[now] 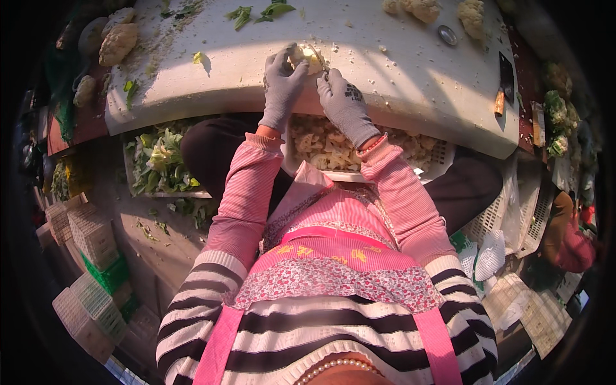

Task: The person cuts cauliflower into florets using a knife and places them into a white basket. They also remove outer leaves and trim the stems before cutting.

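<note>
Both hands wear grey work gloves and meet above the near edge of a white tabletop (231, 72). My left hand (285, 74) grips a piece of cauliflower (308, 57) from its left side, thumb and fingers curled round it. In my right hand (342, 91) is a small knife (317, 55), its thin curved blade against the cauliflower's right side. The fingers hide most of the knife's handle. Below the table edge, between my knees, a white plastic crate (346, 177) holds many cut cauliflower florets (332, 144).
Whole cauliflowers (118, 44) lie at the far left, with more (470, 19) at the far right near a shiny metal lid (447, 35). A wooden-handled cleaver (500, 101) rests by the right edge. Leaves fill another crate (161, 161). A person (575, 240) is at the right rim.
</note>
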Tool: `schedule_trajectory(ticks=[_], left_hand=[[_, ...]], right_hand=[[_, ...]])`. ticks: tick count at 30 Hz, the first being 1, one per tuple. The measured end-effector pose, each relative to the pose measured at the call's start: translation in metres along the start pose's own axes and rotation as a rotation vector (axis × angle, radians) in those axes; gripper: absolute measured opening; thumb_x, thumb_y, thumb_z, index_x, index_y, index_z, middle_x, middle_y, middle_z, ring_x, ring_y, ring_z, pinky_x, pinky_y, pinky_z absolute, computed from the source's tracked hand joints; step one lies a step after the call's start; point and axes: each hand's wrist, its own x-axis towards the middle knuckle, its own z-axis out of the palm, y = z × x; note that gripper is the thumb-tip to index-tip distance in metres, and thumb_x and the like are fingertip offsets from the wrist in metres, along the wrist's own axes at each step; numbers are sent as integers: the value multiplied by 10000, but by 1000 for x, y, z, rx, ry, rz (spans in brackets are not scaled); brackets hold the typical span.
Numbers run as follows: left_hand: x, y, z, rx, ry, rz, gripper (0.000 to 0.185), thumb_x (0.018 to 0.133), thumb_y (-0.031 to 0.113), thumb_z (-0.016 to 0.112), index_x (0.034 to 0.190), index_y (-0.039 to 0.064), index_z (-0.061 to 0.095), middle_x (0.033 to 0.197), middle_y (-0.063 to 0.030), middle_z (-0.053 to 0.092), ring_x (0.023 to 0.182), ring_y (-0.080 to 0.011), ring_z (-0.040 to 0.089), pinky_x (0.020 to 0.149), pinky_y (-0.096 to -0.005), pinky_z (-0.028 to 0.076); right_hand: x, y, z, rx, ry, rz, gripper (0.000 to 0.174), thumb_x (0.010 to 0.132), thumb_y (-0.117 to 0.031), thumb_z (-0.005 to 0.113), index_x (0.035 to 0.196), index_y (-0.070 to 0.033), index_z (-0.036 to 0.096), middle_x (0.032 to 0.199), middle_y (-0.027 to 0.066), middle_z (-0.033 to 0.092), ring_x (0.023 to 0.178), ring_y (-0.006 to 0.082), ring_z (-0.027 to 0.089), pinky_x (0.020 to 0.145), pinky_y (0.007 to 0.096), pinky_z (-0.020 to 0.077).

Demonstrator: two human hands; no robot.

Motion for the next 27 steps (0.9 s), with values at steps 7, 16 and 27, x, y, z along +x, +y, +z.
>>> schedule_trajectory(ticks=[7,16,27], left_hand=[[7,-1,-1,-329,42,-132,330,943,58,642,1254,-42,600,1067,-69,687,961,-116,642,866,-261,532],[5,-6,0,-254,6,-99,392,944,85,683,1300,-32,572,1096,-77,665,993,-127,629,891,-267,522],[1,-3,-7,131,-22,-16,453,929,64,589,1378,0,575,1059,-83,677,962,-176,638,909,-280,517]], right_hand=[[-6,13,-10,389,-154,367,305,1058,-315,537,982,-22,503,689,41,567,560,154,594,533,338,512],[-4,-3,-4,22,-95,-8,264,1044,-303,514,1021,-40,509,818,255,640,802,477,647,693,519,508],[35,-4,-20,851,-377,640,275,1051,-328,542,1013,-55,535,766,46,570,525,132,547,458,275,483]])
